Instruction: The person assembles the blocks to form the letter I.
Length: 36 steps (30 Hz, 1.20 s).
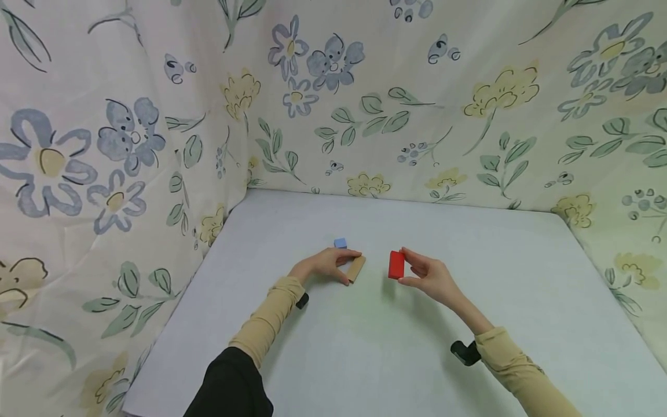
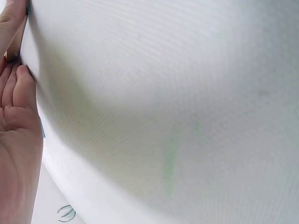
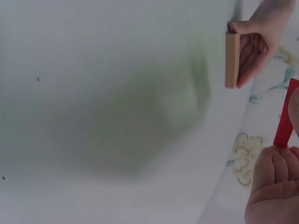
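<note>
In the head view my left hand (image 1: 330,263) pinches a tan wooden block (image 1: 356,269) lengthwise between thumb and fingers, low at the table. The right wrist view shows this wooden block (image 3: 231,59) too, with the left hand (image 3: 261,37) at its ends. Just behind the left hand lies a blue block (image 1: 340,243), partly covered by it. My right hand (image 1: 435,281) holds a red block (image 1: 396,264) upright by its ends, above the table with a shadow below. In the left wrist view only part of the left hand (image 2: 18,102) shows.
The white table (image 1: 365,347) stretches around both hands. A flowered curtain (image 1: 365,145) hangs along its back and left side. Dark wrist devices sit at both cuffs, the right one (image 1: 465,353) hanging just above the table.
</note>
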### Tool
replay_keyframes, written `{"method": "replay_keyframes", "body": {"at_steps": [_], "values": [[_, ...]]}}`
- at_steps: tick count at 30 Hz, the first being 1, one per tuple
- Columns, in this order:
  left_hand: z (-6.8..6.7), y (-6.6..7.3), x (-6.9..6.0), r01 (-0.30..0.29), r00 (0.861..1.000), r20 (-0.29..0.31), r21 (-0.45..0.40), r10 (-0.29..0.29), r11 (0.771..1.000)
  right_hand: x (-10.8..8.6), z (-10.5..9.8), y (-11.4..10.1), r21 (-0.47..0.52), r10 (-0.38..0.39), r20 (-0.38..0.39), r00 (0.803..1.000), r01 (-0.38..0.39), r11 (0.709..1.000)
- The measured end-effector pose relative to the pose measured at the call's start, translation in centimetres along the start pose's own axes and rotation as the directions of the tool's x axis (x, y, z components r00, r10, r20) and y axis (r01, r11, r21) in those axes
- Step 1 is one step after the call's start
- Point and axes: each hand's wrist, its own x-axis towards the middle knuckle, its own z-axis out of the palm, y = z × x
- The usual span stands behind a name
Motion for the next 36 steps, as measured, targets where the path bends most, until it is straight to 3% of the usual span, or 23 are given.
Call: {"method": "replay_keyframes", "body": {"at_steps": [36], "values": [[0.1, 0.1, 0.0, -0.007, 1.0, -0.002, -0.009, 0.007, 1.0, -0.6, 2.0, 2.2, 0.003, 0.005, 0.07, 0.998, -0.005, 1.0]]}}
